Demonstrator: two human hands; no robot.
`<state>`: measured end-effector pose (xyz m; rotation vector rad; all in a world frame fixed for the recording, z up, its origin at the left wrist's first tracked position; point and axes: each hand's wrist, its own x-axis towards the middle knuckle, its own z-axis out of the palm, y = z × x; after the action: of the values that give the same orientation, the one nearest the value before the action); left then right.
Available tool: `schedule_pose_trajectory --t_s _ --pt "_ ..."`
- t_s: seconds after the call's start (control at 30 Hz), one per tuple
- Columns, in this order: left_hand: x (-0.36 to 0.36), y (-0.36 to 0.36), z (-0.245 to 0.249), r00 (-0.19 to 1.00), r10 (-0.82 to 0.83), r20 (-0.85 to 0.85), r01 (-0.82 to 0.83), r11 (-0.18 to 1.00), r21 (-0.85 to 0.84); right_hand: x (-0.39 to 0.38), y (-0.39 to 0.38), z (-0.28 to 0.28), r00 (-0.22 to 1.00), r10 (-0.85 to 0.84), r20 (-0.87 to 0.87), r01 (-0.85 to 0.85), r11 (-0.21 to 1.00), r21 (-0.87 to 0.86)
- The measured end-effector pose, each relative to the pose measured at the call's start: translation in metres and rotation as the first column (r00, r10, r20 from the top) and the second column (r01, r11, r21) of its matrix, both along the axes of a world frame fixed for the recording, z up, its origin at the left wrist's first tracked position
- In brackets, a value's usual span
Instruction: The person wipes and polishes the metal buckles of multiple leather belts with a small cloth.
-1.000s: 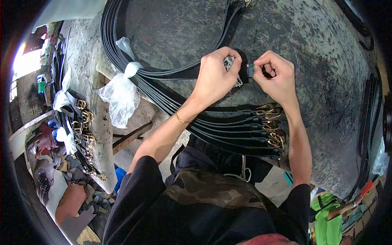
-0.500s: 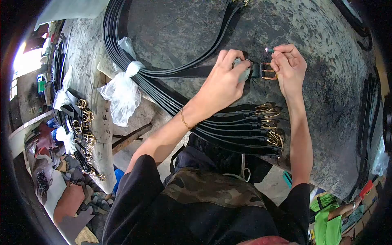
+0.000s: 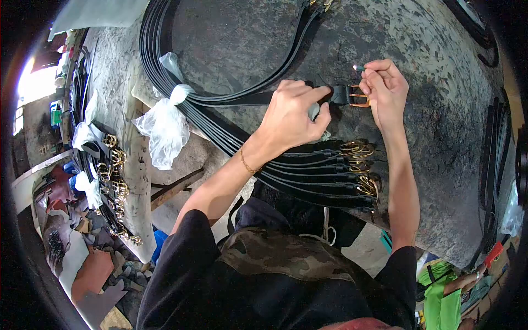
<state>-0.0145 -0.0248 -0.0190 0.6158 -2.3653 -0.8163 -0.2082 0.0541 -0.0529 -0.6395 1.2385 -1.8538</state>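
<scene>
Mottled grey-green table fills the view, worn and flecked. Two hands work on one belt, which lies flat across the middle of the table. It is a black strap with a single gold buckle at its right end.

The left hand is clamped on the belt just left of the buckle. Its forefinger lies along the strap, and the thumb presses a pale wad from below. The right hand is just right of the buckle, with its fingertips pinched together on a small item. The item has a bright spot at its tip and is too small to identify.

Nearer the person lies one stack of black belts. About five gold buckles show at its right end, but they overlap too much for a sure count. The straps loop away to the upper left, bound by one clear bag.

On a second bench at left, a row of buckled belts runs along the edge, too crowded to count. At lower right, a person in green is cut off by the frame.
</scene>
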Motion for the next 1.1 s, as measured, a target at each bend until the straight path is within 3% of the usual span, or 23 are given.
schedule_pose_trajectory --t_s 0.13,0.43,0.53,0.6,0.7,1.1 --pt "-0.001 -0.001 -0.004 0.997 -0.068 0.028 0.072 0.987 -0.146 -0.001 0.0 0.0 1.0 0.008 -0.007 -0.008 1.0 0.005" --pt "-0.001 -0.001 -0.005 0.997 -0.08 0.012 0.081 0.985 -0.151 0.002 0.001 0.001 1.0 0.002 0.006 -0.002 1.0 -0.013" --pt "0.0 0.001 0.002 0.986 -0.134 0.098 0.153 0.962 -0.225 0.007 0.003 0.001 0.986 -0.078 -0.15 0.072 0.997 -0.041" --pt "0.001 0.001 0.001 0.985 -0.132 0.108 0.155 0.959 -0.239 0.01 0.005 0.007 0.928 0.017 -0.371 0.01 0.997 0.072" --pt "0.001 0.003 -0.003 0.987 -0.114 0.112 0.139 0.956 -0.259 0.002 0.012 0.005 0.869 0.161 -0.468 -0.105 0.984 0.142" --pt "0.0 0.002 -0.005 0.991 -0.1 0.087 0.119 0.961 -0.252 0.008 0.009 0.004 0.751 0.114 -0.651 -0.038 0.991 0.13"
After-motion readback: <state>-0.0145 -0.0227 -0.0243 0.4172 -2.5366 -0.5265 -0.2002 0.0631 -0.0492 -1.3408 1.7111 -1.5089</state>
